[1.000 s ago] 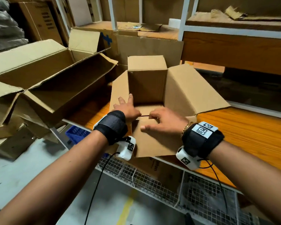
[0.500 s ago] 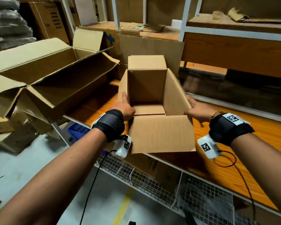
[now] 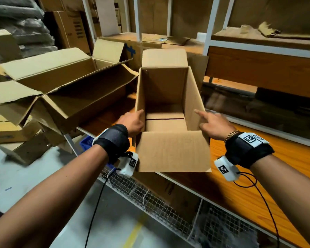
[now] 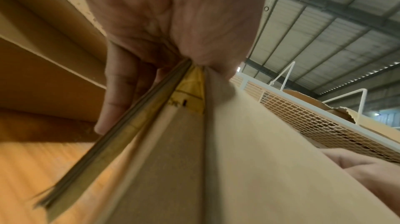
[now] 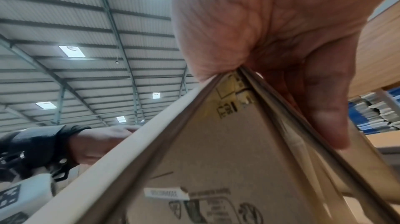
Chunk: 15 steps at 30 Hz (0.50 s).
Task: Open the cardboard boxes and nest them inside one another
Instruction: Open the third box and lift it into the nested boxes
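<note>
A small open cardboard box (image 3: 172, 153) sits in the middle of the head view, above the orange wooden shelf (image 3: 258, 187), its flaps standing up and its inside bare. My left hand (image 3: 133, 121) grips its near left corner. In the left wrist view the fingers (image 4: 116, 90) lie outside the wall and the thumb presses the other face of the box (image 4: 249, 159). My right hand (image 3: 212, 123) pinches the near right corner, index finger stretched along the wall. In the right wrist view my right hand (image 5: 270, 30) pinches the box (image 5: 227, 159). A large open box (image 3: 75, 97) lies tilted at left.
More cardboard boxes (image 3: 159, 43) stand behind on the shelf, and flattened ones (image 3: 5, 129) lie under the large box. White shelf posts (image 3: 210, 24) rise at the back. A wire mesh rack (image 3: 159, 199) runs below the shelf edge, over grey floor (image 3: 34, 176).
The box's right flap, splayed out a second ago, now stands upright. My right hand left the near flap for the right corner. The box now looks closer and higher.
</note>
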Each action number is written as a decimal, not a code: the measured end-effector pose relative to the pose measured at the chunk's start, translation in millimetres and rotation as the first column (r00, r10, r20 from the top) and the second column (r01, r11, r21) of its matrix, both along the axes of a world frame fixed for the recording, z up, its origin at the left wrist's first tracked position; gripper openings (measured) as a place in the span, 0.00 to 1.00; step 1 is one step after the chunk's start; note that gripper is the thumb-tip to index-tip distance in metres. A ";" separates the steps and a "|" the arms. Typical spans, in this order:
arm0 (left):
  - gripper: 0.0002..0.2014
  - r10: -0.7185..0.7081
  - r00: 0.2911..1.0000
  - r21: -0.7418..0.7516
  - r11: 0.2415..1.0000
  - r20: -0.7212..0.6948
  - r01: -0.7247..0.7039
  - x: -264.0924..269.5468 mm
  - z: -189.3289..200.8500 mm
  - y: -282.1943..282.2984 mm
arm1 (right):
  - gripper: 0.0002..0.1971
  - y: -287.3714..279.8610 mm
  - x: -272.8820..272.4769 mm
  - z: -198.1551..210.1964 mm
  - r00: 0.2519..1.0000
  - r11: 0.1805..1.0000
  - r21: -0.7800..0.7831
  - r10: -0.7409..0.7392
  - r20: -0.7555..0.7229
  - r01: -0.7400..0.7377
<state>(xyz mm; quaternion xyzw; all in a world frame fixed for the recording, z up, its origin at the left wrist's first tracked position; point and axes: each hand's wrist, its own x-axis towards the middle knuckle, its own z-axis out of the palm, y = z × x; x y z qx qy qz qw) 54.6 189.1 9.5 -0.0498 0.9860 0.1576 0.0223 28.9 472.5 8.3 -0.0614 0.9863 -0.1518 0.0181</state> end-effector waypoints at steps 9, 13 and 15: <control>0.36 0.021 0.942 0.013 1.000 -0.334 -0.017 5.7 16.5 -49.7 | 0.35 -48.3 -1.1 16.0 0.935 0.997 -0.050 0.036 -0.352 -0.057; 0.39 0.030 0.900 0.047 0.999 -0.435 -0.010 7.1 31.2 -82.9 | 0.36 -82.5 2.9 29.3 0.877 0.993 -0.082 0.037 -0.480 -0.087; 0.41 0.037 0.879 0.051 0.999 -0.476 -0.015 5.6 43.2 -102.3 | 0.37 -103.0 2.1 38.2 0.846 0.993 -0.090 0.021 -0.533 -0.081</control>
